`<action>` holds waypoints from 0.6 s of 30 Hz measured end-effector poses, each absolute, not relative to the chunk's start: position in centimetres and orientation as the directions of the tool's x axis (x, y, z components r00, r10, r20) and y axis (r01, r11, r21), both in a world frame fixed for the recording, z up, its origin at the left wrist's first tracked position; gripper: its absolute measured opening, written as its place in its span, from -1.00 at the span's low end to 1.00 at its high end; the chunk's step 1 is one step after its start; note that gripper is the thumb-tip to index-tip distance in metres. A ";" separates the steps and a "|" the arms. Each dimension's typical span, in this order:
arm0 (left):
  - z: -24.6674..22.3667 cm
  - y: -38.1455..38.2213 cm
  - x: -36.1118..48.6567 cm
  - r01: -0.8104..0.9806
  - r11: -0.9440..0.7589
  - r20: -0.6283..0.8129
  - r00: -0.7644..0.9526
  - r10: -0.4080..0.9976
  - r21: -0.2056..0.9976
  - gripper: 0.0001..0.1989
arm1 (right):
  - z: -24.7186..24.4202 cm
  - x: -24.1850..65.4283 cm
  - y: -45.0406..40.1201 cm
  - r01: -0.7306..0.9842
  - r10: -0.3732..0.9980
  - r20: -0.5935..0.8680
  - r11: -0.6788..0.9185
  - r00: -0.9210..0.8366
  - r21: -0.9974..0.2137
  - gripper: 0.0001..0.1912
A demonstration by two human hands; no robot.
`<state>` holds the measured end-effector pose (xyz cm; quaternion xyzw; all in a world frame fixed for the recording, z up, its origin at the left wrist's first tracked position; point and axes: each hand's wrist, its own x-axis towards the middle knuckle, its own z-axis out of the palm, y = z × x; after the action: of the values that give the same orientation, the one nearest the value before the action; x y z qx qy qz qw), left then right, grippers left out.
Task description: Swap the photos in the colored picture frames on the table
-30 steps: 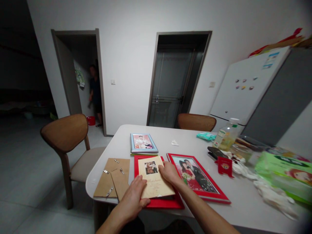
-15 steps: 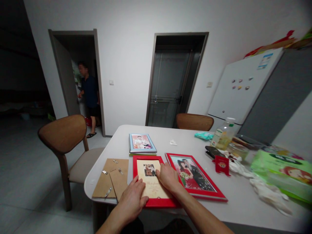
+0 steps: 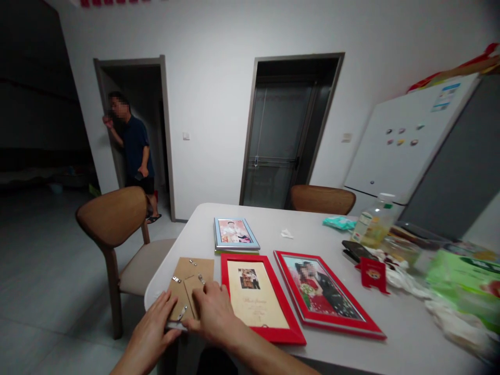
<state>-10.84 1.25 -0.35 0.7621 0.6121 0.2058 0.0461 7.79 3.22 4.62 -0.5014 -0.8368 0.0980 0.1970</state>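
Note:
A brown picture-frame backing board (image 3: 205,260) with metal clips and a fold-out stand lies at the near left corner of the table. My left hand (image 3: 154,323) is at its left edge, fingers along the side and thumb by the near edge. The fingers of my right hand (image 3: 214,310) curl over the stand, closed on the board's near right part. Just right of it is a red picture frame (image 3: 225,271), untouched, holding a cream insert sheet (image 3: 253,304) with a small printed photo. Another red-framed wedding photo (image 3: 326,291) lies farther right.
Behind lies a light-blue photo frame (image 3: 236,232) on the white table (image 3: 269,219). On the right are a bottle (image 3: 375,221), a phone (image 3: 356,252), a red card (image 3: 373,273) and a green tissue pack (image 3: 449,271). Chairs (image 3: 113,216) surround it; a person (image 3: 136,143) stands in a doorway.
Both hands have left the red frame and moved left onto the backing board. The camera view has shifted slightly. The person in the doorway has raised an arm.

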 end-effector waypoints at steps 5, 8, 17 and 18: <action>0.8 1.2 -10.5 0.893 -0.246 0.254 0.156 0.955 0.377 -0.50 | 3.7 7.6 4.0 0.747 0.908 0.165 0.412 -0.386 -0.521 -0.40; 1.8 1.3 -10.7 0.871 -0.259 0.268 0.154 0.951 0.418 -0.53 | 4.3 7.7 4.2 0.703 0.920 0.182 0.383 -0.346 -0.599 -0.36; 6.8 1.4 -3.7 0.818 -0.382 0.310 0.264 0.913 0.431 -0.51 | 8.7 15.1 3.1 0.723 0.928 0.271 0.369 -0.255 -0.585 -0.51; 6.9 1.4 -2.3 0.809 -0.396 0.294 0.289 0.911 0.434 -0.51 | 8.7 16.5 3.0 0.734 0.934 0.261 0.355 -0.245 -0.580 -0.52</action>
<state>-2.30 1.36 6.94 0.7963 0.5401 0.2530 0.1011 16.47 2.97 8.68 -0.5413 -0.7700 0.1721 0.2905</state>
